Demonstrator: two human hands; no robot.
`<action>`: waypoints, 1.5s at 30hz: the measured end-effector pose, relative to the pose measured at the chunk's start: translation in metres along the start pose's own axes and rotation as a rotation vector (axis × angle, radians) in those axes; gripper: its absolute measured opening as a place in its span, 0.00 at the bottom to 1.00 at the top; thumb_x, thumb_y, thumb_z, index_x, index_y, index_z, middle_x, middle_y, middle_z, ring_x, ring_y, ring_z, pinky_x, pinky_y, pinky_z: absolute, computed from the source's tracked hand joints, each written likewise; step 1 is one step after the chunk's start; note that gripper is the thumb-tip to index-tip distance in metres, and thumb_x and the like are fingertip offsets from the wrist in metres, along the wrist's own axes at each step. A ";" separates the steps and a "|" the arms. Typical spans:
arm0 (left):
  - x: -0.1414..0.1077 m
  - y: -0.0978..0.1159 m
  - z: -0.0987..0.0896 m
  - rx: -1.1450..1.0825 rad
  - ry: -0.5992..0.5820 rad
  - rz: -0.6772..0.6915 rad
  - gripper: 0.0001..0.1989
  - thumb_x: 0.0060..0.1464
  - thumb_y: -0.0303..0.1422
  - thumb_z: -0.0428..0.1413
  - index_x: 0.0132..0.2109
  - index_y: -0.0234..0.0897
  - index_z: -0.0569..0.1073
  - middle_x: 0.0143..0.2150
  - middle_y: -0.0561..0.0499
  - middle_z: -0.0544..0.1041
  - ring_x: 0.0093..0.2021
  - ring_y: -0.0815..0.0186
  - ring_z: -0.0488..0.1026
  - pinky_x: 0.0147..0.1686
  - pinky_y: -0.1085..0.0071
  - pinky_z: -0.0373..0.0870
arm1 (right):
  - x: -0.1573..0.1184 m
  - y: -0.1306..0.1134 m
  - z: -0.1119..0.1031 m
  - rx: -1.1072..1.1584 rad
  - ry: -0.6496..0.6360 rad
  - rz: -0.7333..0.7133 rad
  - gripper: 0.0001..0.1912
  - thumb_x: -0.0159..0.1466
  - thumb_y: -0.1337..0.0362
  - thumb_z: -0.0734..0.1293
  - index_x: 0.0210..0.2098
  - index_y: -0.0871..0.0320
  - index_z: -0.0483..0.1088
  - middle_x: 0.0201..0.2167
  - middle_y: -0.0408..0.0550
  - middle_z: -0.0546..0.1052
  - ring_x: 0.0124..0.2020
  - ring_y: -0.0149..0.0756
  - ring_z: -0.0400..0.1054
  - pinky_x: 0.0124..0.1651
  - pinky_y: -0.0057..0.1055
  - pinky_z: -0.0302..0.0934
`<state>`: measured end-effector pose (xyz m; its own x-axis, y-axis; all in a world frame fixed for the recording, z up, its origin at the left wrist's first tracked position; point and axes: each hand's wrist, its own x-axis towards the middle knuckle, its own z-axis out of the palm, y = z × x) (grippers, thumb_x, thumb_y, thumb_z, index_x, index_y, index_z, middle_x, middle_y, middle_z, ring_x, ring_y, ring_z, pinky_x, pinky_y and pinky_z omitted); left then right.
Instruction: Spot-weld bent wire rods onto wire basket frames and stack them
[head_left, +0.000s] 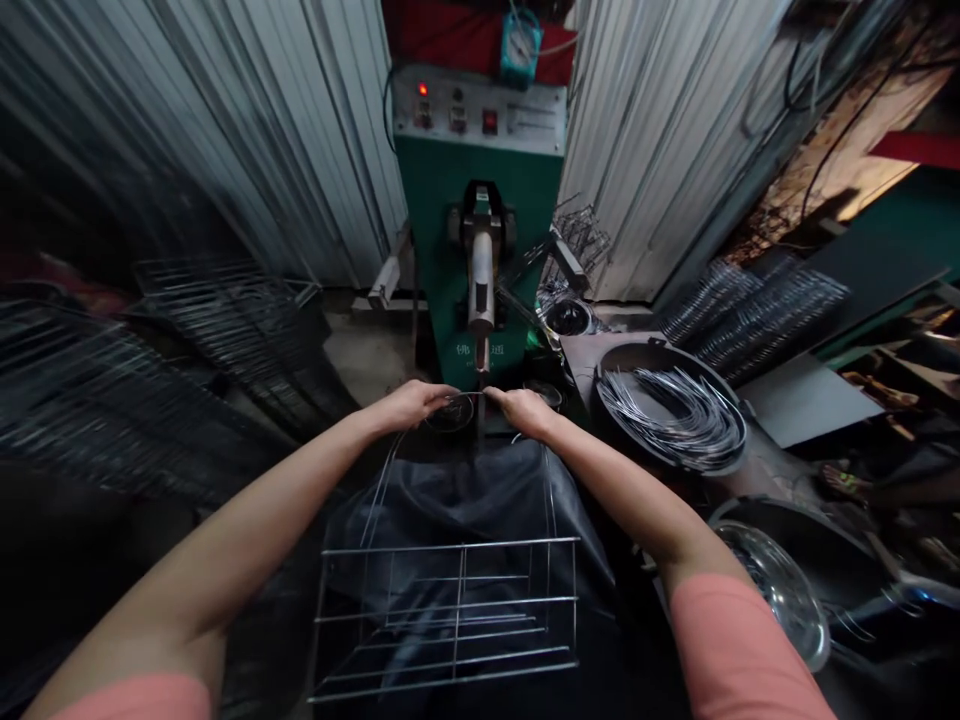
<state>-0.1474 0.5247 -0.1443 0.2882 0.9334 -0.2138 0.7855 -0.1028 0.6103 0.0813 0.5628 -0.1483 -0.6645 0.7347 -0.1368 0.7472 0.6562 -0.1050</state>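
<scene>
- Evidently the wire basket (pixel 457 605) is below my hands and nearer my body, in front of the dark cloth (pixel 450 495) over my lap.
- From its far side, thin wires slant up on the left and the right toward my hands, and a short stretch of wire (pixel 472 393) spans the gap between my fingertips.
- That stretch sits just under the tip of the green machine (pixel 481 260); whether the two touch, I can't tell.
- The basket is bare grey metal, an open box of straight thin rods, its nearest face a wide grid with one upright bar down the middle.
- My left hand (pixel 412 405) is closed in a pinch on the wire, thumb against fingers.
- My right hand (pixel 523 408) pinches it too, from the other side, fingertips together.
- Both arms reach forward and inward, elbows out wide.
- To my right, a round pan (pixel 651 358) holds looped wires (pixel 686 420).
</scene>
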 end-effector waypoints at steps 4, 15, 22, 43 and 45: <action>0.013 0.004 -0.009 0.047 0.034 0.061 0.21 0.56 0.37 0.43 0.53 0.37 0.69 0.26 0.52 0.73 0.19 0.70 0.65 0.23 0.75 0.61 | 0.010 0.010 -0.009 0.013 0.029 0.022 0.22 0.68 0.64 0.52 0.60 0.51 0.57 0.46 0.52 0.74 0.45 0.43 0.70 0.41 0.30 0.61; 0.039 0.006 -0.006 0.336 0.100 0.155 0.13 0.57 0.31 0.43 0.45 0.40 0.70 0.32 0.50 0.74 0.31 0.65 0.71 0.29 0.75 0.59 | 0.020 0.019 -0.001 -0.086 0.005 0.089 0.25 0.66 0.70 0.52 0.62 0.52 0.53 0.44 0.55 0.75 0.44 0.43 0.70 0.42 0.32 0.62; 0.049 -0.003 -0.010 0.391 0.134 0.143 0.12 0.57 0.30 0.43 0.44 0.41 0.69 0.31 0.49 0.74 0.31 0.64 0.71 0.30 0.74 0.58 | 0.035 0.023 -0.001 -0.087 0.015 0.076 0.25 0.66 0.69 0.52 0.62 0.51 0.52 0.45 0.55 0.74 0.44 0.43 0.70 0.42 0.33 0.62; 0.051 -0.008 -0.013 0.217 0.153 0.120 0.13 0.55 0.34 0.45 0.44 0.42 0.71 0.29 0.52 0.75 0.32 0.65 0.72 0.31 0.75 0.61 | 0.045 0.031 0.000 0.052 0.016 0.068 0.20 0.68 0.63 0.52 0.59 0.51 0.59 0.44 0.51 0.75 0.43 0.40 0.70 0.39 0.27 0.57; 0.051 -0.008 -0.013 0.211 0.158 0.123 0.13 0.55 0.34 0.45 0.44 0.42 0.71 0.29 0.52 0.75 0.32 0.65 0.72 0.31 0.75 0.61 | 0.046 0.032 0.001 0.060 0.020 0.075 0.20 0.68 0.63 0.52 0.58 0.51 0.59 0.44 0.51 0.75 0.43 0.40 0.70 0.39 0.26 0.57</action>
<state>-0.1461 0.5780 -0.1505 0.3129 0.9496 -0.0165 0.8511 -0.2727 0.4486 0.0747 0.6171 -0.1585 -0.6064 0.7849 -0.1273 0.7938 0.5882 -0.1544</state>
